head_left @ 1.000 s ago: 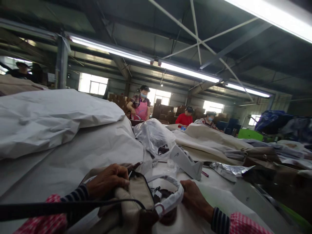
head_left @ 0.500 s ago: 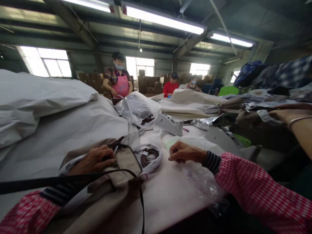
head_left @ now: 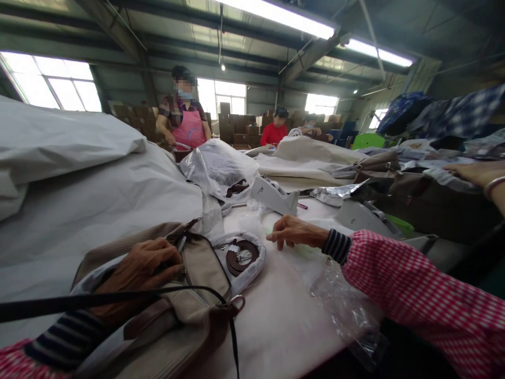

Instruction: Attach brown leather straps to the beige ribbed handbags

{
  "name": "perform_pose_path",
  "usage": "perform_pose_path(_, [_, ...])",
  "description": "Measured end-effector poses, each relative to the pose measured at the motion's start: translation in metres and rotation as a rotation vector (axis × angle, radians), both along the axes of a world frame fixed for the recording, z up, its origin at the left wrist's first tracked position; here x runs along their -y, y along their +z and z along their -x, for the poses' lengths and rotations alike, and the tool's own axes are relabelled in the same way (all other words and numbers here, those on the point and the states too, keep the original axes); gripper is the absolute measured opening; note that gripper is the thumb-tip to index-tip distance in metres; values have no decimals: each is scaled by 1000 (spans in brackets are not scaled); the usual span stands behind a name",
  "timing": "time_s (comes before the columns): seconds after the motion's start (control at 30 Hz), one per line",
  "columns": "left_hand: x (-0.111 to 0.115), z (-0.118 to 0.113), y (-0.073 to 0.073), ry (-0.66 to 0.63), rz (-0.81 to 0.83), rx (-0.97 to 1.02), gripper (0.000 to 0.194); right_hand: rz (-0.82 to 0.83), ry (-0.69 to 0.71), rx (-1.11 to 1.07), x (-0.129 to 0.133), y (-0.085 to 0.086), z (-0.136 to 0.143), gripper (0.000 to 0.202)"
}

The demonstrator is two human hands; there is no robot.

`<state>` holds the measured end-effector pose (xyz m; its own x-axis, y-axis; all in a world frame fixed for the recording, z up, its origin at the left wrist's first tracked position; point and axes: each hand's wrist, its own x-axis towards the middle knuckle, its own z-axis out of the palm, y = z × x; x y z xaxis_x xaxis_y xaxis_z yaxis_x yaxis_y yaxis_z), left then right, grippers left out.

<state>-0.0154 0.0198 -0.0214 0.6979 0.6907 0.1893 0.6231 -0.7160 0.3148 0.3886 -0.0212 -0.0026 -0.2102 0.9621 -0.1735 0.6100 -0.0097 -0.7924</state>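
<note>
On the pale tabletop [head_left: 284, 316], the beige bag [head_left: 189, 310] lies under your left hand [head_left: 138, 268].
I can't tell that hand's grip; your right hand [head_left: 294, 231] hovers, fingers loosely spread, near the coiled brown strap [head_left: 233, 265].

The left hand [head_left: 138, 273] lies back upward, fingers bent, the left forearm [head_left: 65, 337] behind it to the left; well apart on its right, the right hand [head_left: 295, 230] hangs loosely curled, the right forearm [head_left: 414, 287] slanting down rightward from it
</note>
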Motion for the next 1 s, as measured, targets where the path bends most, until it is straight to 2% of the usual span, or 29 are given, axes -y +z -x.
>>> perform_pose_path(0.1, [3, 0, 2, 12, -23, 41, 40, -36, -24, -7, -11, -15, 13, 26])
perform_pose_path(0.2, [6, -1, 5, 25, -20, 17, 36, -29, -77, -37, -6, -21, 13, 22])
perform_pose_path(0.37, [9, -4, 11, 32, -20, -1, 35, 151, 4, -57, 11, -7, -16, 25])
perform_pose_path(0.47, [10, -6, 14, 38, -12, -9, 37, 86, -10, -11, 12, -1, -26, 26])
perform_pose_path(0.57, [8, -6, 11, 27, -5, -34, 36, 14, -41, -39, 5, -5, -16, 20])
perform_pose_path(0.67, [4, -5, 6, 30, -38, -21, 35, 29, -35, -133, -8, -13, 1, 21])
perform_pose_path(0.77, [1, -1, 3, -10, -32, 6, 40, 14, -71, -155, -18, -16, 5, 21])
perform_pose_path(0.87, [3, 2, 7, -73, -4, 8, 40, 1, -87, -57, -11, -7, -10, 25])
perform_pose_path(1.0, [13, 3, 18, -207, -38, 2, 44, 98, 16, -76, 13, 18, -34, 31])
